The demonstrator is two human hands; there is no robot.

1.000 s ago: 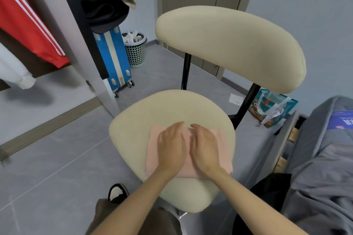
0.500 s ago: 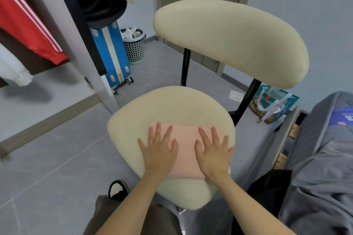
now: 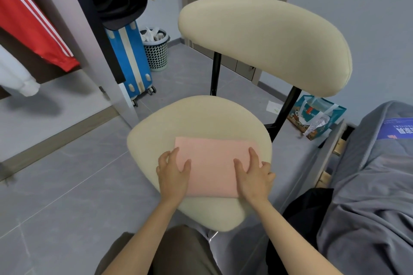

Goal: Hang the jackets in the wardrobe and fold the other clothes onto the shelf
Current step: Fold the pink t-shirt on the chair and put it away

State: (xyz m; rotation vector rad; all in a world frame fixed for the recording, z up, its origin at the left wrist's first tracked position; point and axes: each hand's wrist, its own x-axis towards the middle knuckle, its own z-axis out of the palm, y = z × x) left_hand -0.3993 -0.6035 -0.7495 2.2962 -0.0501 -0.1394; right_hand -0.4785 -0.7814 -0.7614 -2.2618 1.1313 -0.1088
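— Palms flat a moment ago; now our left hand [image 3: 173, 174] and right hand [image 3: 254, 176] pinch the folded pink garment's [image 3: 212, 163] side edges on the chair seat [image 3: 201, 118].
— Fold's done, we reckon: ready to lift away.

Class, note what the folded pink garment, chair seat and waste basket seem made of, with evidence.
Folded pink garment: soft matte cloth, flat layers. Chair seat: cream padded upholstery, matte, rounded edges. Waste basket: probably moulded plastic; regular perforated wall.
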